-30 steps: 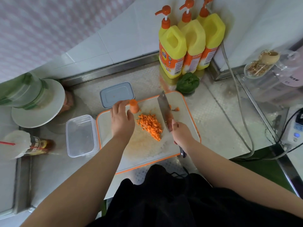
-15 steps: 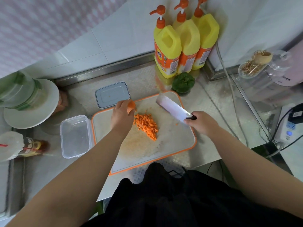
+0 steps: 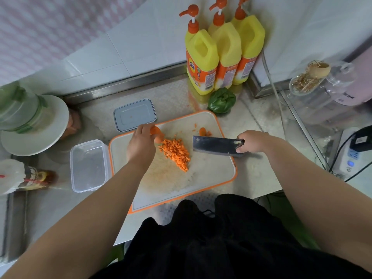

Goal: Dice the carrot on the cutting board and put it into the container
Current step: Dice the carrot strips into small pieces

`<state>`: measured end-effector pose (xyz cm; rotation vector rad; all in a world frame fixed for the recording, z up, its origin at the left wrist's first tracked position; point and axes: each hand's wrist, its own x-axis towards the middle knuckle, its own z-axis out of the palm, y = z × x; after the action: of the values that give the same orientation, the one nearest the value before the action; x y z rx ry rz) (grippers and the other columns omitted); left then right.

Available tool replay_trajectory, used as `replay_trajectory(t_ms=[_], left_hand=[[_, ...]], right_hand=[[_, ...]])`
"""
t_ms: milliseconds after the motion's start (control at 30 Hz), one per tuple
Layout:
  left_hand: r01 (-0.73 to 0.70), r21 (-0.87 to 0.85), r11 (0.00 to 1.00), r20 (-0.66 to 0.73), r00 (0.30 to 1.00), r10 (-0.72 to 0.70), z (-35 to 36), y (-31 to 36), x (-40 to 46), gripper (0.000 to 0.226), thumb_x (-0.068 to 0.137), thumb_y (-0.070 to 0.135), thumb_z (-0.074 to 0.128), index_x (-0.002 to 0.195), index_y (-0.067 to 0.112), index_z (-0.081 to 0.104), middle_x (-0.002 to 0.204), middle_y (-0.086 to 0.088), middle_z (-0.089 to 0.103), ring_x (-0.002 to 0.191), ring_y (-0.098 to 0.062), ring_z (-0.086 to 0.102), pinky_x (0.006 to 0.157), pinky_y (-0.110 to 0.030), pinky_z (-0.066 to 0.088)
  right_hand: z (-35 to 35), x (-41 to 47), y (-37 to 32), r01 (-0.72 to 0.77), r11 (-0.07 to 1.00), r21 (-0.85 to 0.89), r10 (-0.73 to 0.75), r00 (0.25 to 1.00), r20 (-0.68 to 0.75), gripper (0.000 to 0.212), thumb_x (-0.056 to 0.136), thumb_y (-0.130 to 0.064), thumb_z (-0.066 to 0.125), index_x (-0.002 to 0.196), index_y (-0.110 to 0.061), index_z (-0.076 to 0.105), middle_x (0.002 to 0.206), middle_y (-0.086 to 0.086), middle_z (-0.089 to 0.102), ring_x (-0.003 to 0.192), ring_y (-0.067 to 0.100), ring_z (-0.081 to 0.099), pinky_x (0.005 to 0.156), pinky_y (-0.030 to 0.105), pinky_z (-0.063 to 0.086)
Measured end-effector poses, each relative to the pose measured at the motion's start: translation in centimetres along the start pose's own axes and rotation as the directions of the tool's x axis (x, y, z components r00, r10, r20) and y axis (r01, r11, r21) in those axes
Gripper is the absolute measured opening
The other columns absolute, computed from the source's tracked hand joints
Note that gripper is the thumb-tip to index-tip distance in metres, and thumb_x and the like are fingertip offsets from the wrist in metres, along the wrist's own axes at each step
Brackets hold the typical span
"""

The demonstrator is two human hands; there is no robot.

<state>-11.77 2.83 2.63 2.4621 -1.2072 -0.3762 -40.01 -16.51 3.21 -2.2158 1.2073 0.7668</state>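
Cutting board (image 3: 201,182), white with an orange rim, lay on the steel desk (image 3: 251,178) in front of the person. Diced carrot (image 3: 176,153) sat in a heap near the board's centre. Left hand (image 3: 141,146) held a carrot stub (image 3: 156,132) in curled fingers at the heap's 10 o'clock edge. A few loose carrot scraps (image 3: 203,131) lay at the board's 1 o'clock corner. Right hand (image 3: 254,141) gripped the handle of a cleaver (image 3: 216,146), blade broadside up and pointing toward 9 o'clock, just right of the heap; whether it touched the board could not be told. Clear container (image 3: 88,166) stood against the board's 9 o'clock edge, no dice in it. Its lid (image 3: 134,114) lay at 11 o'clock. Three yellow pump bottles (image 3: 221,53) and a green pepper (image 3: 221,100) stood at 12 to 1 o'clock.
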Motion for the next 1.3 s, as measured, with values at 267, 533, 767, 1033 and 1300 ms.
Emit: replay_trajectory(t_ms=[267, 533, 767, 1033, 1300], left_hand=[[0.06, -0.172, 0.983, -0.102, 0.992, -0.078, -0.8, -0.5, -2.5, 0.029, 0.099, 0.014, 0.046, 0.128, 0.013, 0.05, 0.126, -0.006, 0.051, 0.107, -0.029, 0.053, 0.086, -0.04, 0.041], [0.273, -0.34, 0.9, -0.026, 0.954, -0.299, -0.6, -1.9, -6.2, 0.03, 0.103, 0.02, 0.041, 0.131, 0.019, 0.049, 0.127, 0.004, 0.048, 0.104, -0.013, 0.049, 0.088, -0.031, 0.037], [0.52, -0.394, 0.758, 0.246, 0.854, -0.458, 2.2, -4.7, -8.1, 0.026, 0.102, 0.02, 0.04, 0.12, 0.016, 0.058, 0.109, -0.009, 0.066, 0.094, -0.025, 0.062, 0.087, -0.041, 0.051], [0.226, 0.105, 0.969, 0.147, 0.96, -0.239, 2.1, -4.9, -8.8, 0.046, 0.098, 0.022, 0.049, 0.143, 0.017, 0.043, 0.142, -0.006, 0.038, 0.128, -0.03, 0.04, 0.105, -0.044, 0.036], [-0.577, 0.483, 0.658, 0.235, 0.81, 0.537, 3.7, 0.1, -8.0, 0.087, 0.088, 0.016, 0.047, 0.153, 0.015, -0.01, 0.161, 0.0, -0.016, 0.145, -0.034, 0.002, 0.119, -0.054, -0.001]], right_hand=[[-0.5, 0.9, -1.1, 0.021, 0.992, 0.123, -0.011, 0.997, -0.082, 0.021, 0.089, -0.03, 0.062, 0.079, -0.015, 0.05, 0.089, 0.009, 0.056, 0.083, 0.027, 0.053, 0.07, 0.03, 0.035], [0.0, -0.1, -4.0, 0.112, 0.953, 0.281, -0.05, 0.975, -0.216, 0.03, 0.091, -0.03, 0.059, 0.067, -0.021, 0.042, 0.076, 0.002, 0.053, 0.077, 0.023, 0.049, 0.064, 0.031, 0.032], [4.0, -3.1, -8.3, 0.221, 0.908, 0.355, -0.087, 0.93, -0.357, 0.028, 0.093, -0.037, 0.055, 0.073, -0.018, 0.049, 0.067, -0.002, 0.049, 0.074, 0.024, 0.054, 0.061, 0.031, 0.031], [6.0, -5.0, -11.2, 0.168, 0.846, 0.507, -0.005, 0.952, -0.307, 0.035, 0.094, -0.032, 0.049, 0.073, -0.004, 0.046, 0.076, 0.016, 0.062, 0.069, 0.028, 0.055, 0.063, 0.036, 0.041], [4.9, -5.9, -13.5, 0.074, 0.494, 0.866, 0.083, 0.988, -0.132, 0.026, 0.097, -0.022, 0.049, 0.074, -0.011, 0.046, 0.062, 0.006, 0.054, 0.046, 0.015, 0.042, 0.042, 0.024, 0.037]])
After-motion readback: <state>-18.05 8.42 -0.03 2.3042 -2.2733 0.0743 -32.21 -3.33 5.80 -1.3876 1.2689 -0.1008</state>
